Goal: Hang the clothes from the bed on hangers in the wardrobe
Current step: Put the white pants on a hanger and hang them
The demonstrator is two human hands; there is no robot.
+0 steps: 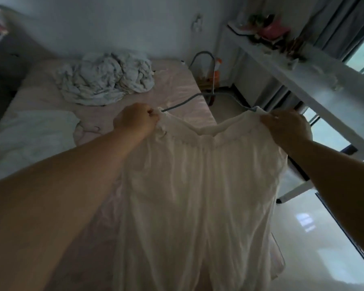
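Head view: a white garment [198, 185] is held up on a hanger [208, 94] over the bed [51, 97]. Its top corners are pinched by the left hand [135, 120] and right hand [286, 127]

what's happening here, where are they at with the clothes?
A person holds a white garment up over the bed, the left hand pinching one top corner and the right hand the other. A grey hanger is threaded into its top edge, so it looks nearly ready to hang. A crumpled pale bundle lies on the bed. The wardrobe is not in view.
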